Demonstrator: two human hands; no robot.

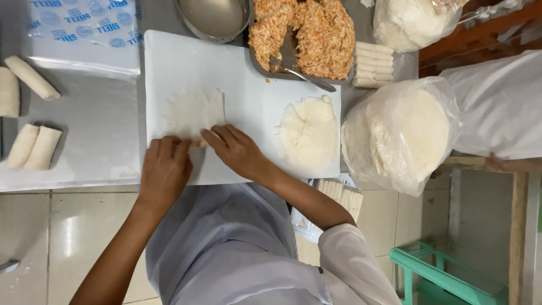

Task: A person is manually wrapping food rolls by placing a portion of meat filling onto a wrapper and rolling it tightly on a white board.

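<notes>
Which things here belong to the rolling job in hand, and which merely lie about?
In use: left hand and right hand folding the wrapper on the white board; filling tray; cut wrapper stack.

Lying about: finished rolls; bagged wrappers; metal bowl; green stool.

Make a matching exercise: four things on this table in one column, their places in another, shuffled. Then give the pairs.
1. thin white wrapper sheet
2. metal tray of orange shredded filling
3. finished white rolls
4. clear plastic bag of round wrappers

a. far left
b. under both hands
c. right of the white board
d. beyond the board

Pairs: 1-b, 2-d, 3-a, 4-c
</notes>
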